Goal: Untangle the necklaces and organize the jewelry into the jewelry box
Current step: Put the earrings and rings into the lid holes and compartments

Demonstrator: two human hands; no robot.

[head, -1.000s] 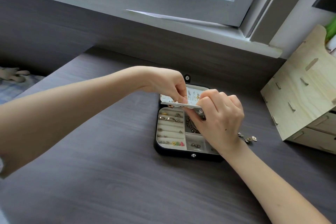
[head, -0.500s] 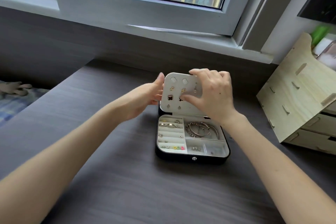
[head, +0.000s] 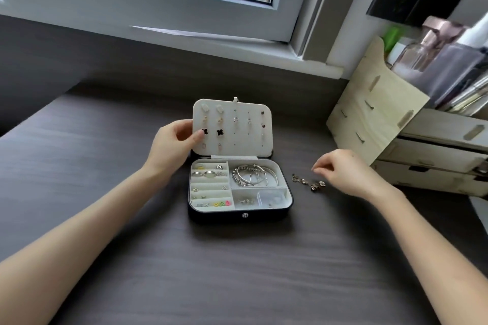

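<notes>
The box (head: 239, 208) sits open on the desk (head: 237, 272). The left hand (head: 173, 144) pinches the left edge of the upright earring card (head: 232, 126). The right hand (head: 343, 173) hangs over the chain (head: 309, 182) on the desk beside the box, fingers curled and holding nothing. Bangles (head: 250, 175) lie in the box.

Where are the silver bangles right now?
The bangles lie in the jewelry box, in its large upper-right compartment, right of the ring slots and just below the raised earring panel.
</notes>
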